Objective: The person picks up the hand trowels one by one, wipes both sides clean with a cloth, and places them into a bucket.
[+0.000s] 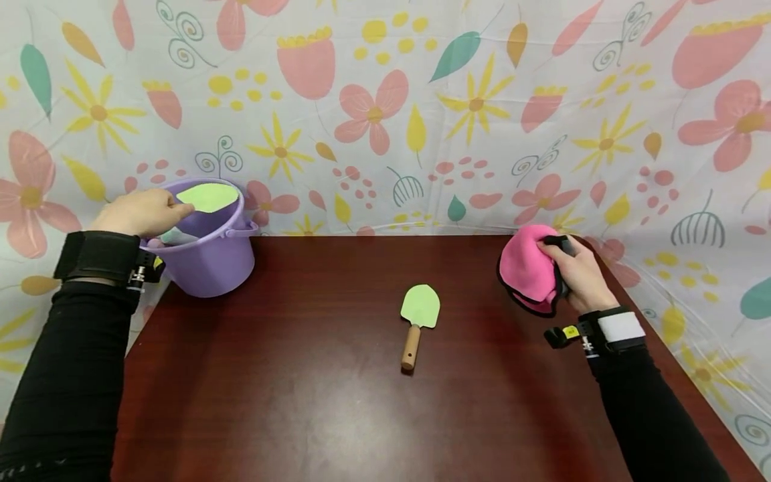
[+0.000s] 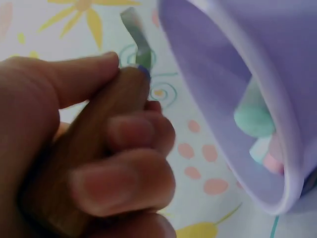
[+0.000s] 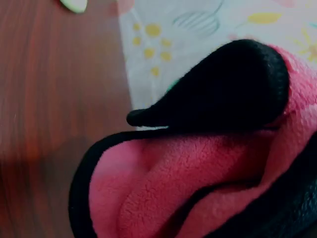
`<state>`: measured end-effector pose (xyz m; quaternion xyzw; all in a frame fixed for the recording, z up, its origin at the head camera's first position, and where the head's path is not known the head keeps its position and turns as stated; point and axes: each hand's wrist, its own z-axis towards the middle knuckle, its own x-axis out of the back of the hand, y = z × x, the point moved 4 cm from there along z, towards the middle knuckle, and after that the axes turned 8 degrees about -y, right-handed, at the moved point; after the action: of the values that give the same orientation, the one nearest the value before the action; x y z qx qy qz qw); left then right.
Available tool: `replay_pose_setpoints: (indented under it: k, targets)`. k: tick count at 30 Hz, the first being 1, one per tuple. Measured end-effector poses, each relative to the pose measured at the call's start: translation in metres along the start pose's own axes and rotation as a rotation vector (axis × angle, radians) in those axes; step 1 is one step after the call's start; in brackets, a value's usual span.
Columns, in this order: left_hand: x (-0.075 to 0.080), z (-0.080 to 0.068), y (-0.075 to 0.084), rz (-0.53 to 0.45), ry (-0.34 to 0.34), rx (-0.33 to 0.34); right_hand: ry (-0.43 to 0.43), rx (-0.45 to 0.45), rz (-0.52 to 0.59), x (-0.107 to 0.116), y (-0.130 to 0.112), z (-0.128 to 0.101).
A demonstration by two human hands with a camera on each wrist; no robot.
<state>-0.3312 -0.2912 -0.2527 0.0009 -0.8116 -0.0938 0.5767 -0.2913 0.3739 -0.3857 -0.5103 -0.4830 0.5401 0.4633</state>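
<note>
From the head view I read my left hand (image 1: pixel 140 212) at the rim of the purple bucket (image 1: pixel 207 258), fingers curled round the wooden handle of a green-bladed trowel (image 1: pixel 207 197) whose blade stands over the bucket mouth; the left wrist view confirms thumb and fingers wrapped round that handle (image 2: pixel 99 144). My right hand (image 1: pixel 578 274) grips a bunched pink cloth (image 1: pixel 529 271) with black trim at the table's right edge, fingers pressed into the fabric. A second trowel (image 1: pixel 418 323) lies flat mid-table, well apart from both hands. Risk — the bucket sits at the table's left rear corner, so a sideways push from the held trowel could tip it or slide it off. The cloth could snag and drag. No brand, label or legible writing shows anywhere.
</note>
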Motion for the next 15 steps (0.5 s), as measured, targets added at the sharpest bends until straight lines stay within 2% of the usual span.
replay_pose_setpoints:
  k: [3,6,10,15]
  targets:
    - [-0.001,0.002,-0.005,0.04,0.006,0.057,0.008,-0.046,-0.14,0.01,0.009,0.004]
    - [-0.004,0.009,-0.006,0.066,0.041,0.097,0.024,-0.052,-0.348,0.014,0.016,0.009]
    - [-0.01,0.024,-0.009,0.067,0.123,0.125,0.03,0.002,-0.602,0.011,0.024,0.016]
    - [-0.02,0.045,-0.018,0.067,0.214,0.158,-0.012,0.069,-0.776,-0.001,0.034,0.024]
